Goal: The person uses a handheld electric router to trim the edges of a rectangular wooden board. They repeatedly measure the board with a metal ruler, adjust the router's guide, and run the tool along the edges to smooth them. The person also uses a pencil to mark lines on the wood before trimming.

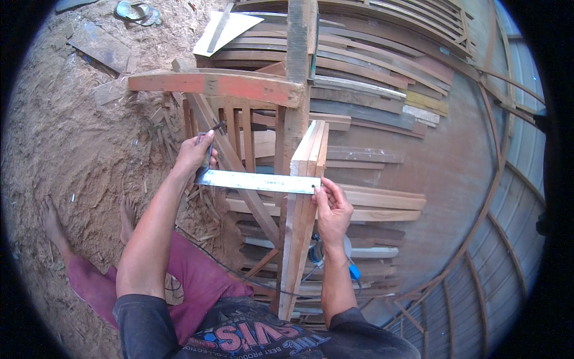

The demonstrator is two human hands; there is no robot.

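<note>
A metal try square (257,180) lies with its long silver blade across a stack of narrow wooden boards (301,221). My left hand (194,157) is closed round the square's stock, left of the boards. A dark, thin stick-like thing (218,125) pokes out at the top of that hand; I cannot tell whether it is a pencil. With thumb and fingers, my right hand (333,209) pinches the blade's far end at the boards' right side. The boards run lengthwise away from my body, their pale sawn faces side by side.
A wooden post (296,54) and a red-painted beam (215,87) stand beyond the boards. Many planks (359,78) lie stacked to the right. A blue-handled tool (354,272) sits beneath my right forearm. Sawdust covers the floor (72,149); slippers (137,12) lie far left.
</note>
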